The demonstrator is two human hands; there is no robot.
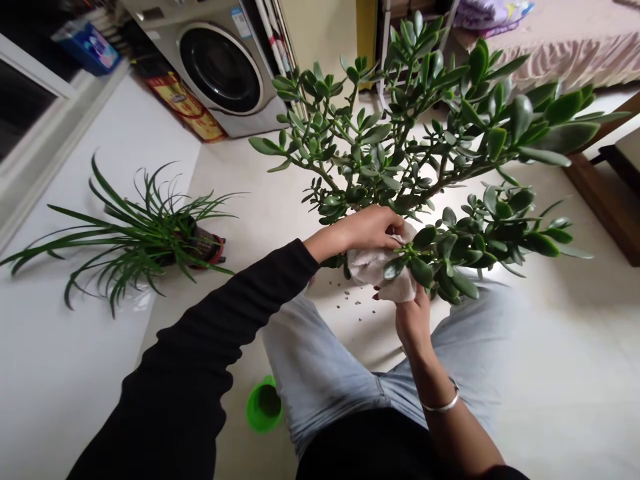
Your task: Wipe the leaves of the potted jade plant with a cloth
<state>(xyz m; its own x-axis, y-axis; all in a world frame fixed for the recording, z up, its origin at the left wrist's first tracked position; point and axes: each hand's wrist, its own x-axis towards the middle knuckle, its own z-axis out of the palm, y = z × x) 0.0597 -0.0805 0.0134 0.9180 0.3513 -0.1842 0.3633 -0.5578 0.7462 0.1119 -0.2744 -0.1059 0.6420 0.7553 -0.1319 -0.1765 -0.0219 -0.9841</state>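
A tall jade plant [420, 147] with thick glossy leaves spreads in front of me. Both hands meet at one of its lower branches. My left hand [370, 227], in a black sleeve, has its fingers curled over a white cloth [373, 267] and the leaves. My right hand [413, 313], with a silver bangle at the wrist, comes up from below and grips the same cloth around a leaf cluster [420, 267]. The plant's pot is hidden behind my hands and knees.
A spider-like grassy plant in a dark red pot [150, 240] sits on the floor at left. A green cup [263, 403] lies near my leg. A washing machine [220, 67] stands at the back, a bed [560, 47] and wooden furniture [605, 193] at right.
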